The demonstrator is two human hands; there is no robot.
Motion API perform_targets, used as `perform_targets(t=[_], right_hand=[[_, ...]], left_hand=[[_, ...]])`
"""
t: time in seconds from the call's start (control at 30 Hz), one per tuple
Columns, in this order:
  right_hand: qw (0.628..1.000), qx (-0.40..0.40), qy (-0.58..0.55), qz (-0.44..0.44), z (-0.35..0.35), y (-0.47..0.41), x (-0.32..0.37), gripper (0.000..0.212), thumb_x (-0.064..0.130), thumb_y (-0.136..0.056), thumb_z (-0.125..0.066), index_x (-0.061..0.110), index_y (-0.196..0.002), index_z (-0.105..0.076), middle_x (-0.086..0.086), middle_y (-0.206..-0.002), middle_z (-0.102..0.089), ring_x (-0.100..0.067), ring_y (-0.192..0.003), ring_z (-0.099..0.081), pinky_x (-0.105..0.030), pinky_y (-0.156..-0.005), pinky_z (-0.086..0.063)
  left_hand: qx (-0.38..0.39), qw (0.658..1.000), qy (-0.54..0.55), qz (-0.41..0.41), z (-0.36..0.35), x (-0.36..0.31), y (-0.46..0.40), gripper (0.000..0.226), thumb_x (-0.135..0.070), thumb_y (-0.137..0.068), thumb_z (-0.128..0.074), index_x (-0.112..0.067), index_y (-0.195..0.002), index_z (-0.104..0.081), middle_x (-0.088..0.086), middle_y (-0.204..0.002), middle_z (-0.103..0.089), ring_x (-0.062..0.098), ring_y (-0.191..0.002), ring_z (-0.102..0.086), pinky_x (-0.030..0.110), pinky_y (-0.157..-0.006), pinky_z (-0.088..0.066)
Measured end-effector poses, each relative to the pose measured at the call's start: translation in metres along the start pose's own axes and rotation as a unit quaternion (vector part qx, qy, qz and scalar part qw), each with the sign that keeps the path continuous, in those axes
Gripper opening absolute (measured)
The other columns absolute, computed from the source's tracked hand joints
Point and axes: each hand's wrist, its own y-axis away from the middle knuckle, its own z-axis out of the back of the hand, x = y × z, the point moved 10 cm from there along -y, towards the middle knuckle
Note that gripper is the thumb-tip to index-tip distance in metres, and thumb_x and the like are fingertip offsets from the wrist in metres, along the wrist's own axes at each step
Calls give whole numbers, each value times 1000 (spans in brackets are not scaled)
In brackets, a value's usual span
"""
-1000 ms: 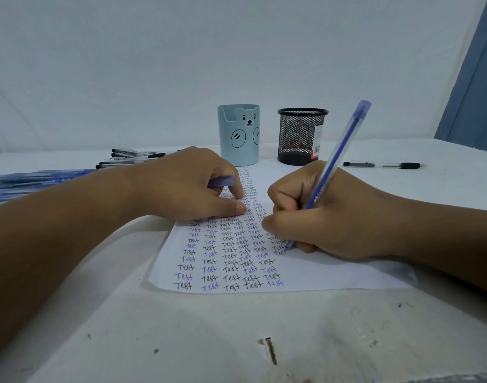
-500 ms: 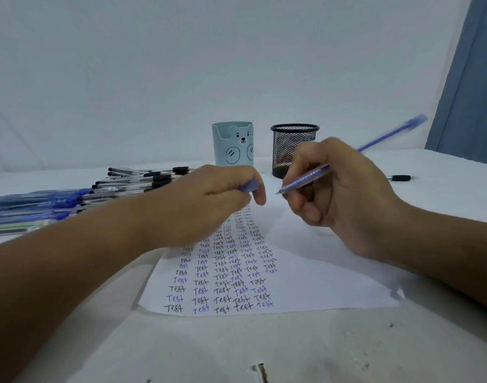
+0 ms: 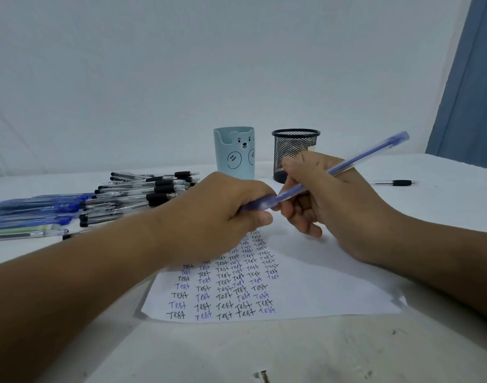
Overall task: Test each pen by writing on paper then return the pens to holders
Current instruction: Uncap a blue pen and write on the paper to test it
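Observation:
A blue pen (image 3: 358, 158) slants above the paper, back end up to the right, gripped by my right hand (image 3: 328, 203). My left hand (image 3: 223, 214) pinches the pen's blue cap (image 3: 260, 203), which sits over the writing tip. Below both hands lies a white sheet (image 3: 314, 294) covered with rows of "Test" in black and blue. Behind stand a light-blue bear holder (image 3: 234, 153) and a black mesh holder (image 3: 295, 146); what the holders contain cannot be seen.
A pile of black pens (image 3: 145, 194) and blue pens (image 3: 35, 210) lies on the white table at the left. One black pen (image 3: 394, 183) lies alone at the right. A blue curtain (image 3: 469, 87) hangs at the far right.
My right hand lifted the pen off the paper and turned it level. My left hand rose from the sheet with the cap and met the pen's tip.

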Motion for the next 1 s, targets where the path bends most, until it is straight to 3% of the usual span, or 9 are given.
perform_targets(t=[0.17,0.27,0.37,0.5,0.6,0.67,0.77,0.87,1.0], right_hand=[[987,17,155,25,-4,-5,-8,46,68,-84,-35,22,-90,-42,13,-73,-55,-2,-65,-51,-20,-65,-42],[985,22,167,25,-3,-25,-16,44,66,-76,-46,23,-86,-45,23,-64,-58,6,-56,-53,-10,-45,-40],[983,48,169,53,-5,-37,-22,41,59,-71,-51,19,-78,-44,23,-55,-59,7,-47,-56,-6,-35,-34],[992,17,113,62,-1,-17,0,29,48,-83,-48,22,-93,-42,14,-78,-57,5,-67,-51,-10,-61,-41],[991,-88,-8,104,33,-18,30,15,14,-95,-56,20,-101,-44,-3,-91,-63,-8,-79,-65,-22,-79,-52],[985,-112,-55,118,51,-21,42,23,0,-100,-50,20,-106,-41,-9,-83,-65,-23,-66,-68,-34,-67,-57],[989,-74,105,73,76,-28,39,25,29,-101,-56,23,-119,-40,-7,-82,-61,-17,-50,-51,-27,-48,-43],[951,44,297,-70,93,-32,7,36,60,-95,-44,31,-116,-48,1,-94,-59,-11,-67,-50,-32,-62,-42],[821,154,533,-138,125,-27,-21,8,36,-98,-59,39,-95,-65,5,-92,-66,-20,-81,-63,-38,-77,-53]], left_hand=[[-138,989,40,-20,19,-10,3,9,-23,-84,-79,-18,-84,-72,-6,-63,-63,9,-57,-54,24,-51,-42],[-142,988,41,-48,13,-19,3,15,-25,-85,-77,-12,-80,-71,0,-65,-67,19,-62,-58,29,-55,-45],[-149,986,49,-58,13,-23,3,17,-29,-81,-70,-12,-81,-72,-3,-67,-68,17,-62,-59,27,-55,-46],[-145,981,131,-2,17,-11,-3,9,-26,-82,-82,-24,-87,-74,-16,-75,-72,3,-68,-66,19,-62,-51],[-113,987,102,57,11,6,-4,40,-55,-72,-77,-44,-109,-65,-26,-93,-70,-2,-84,-61,23,-73,-51],[-94,990,58,89,9,24,-1,51,-62,-71,-71,-53,-119,-56,-29,-102,-65,-10,-93,-53,19,-76,-43],[-113,986,41,116,17,48,5,37,-56,-76,-72,-50,-111,-61,-28,-101,-65,-13,-96,-51,20,-77,-41],[-113,986,21,121,21,56,4,29,-52,-78,-73,-49,-105,-65,-31,-101,-65,-9,-97,-54,26,-81,-45],[-119,986,13,113,23,55,2,24,-49,-79,-72,-48,-102,-67,-35,-101,-64,-10,-99,-53,25,-82,-46]])
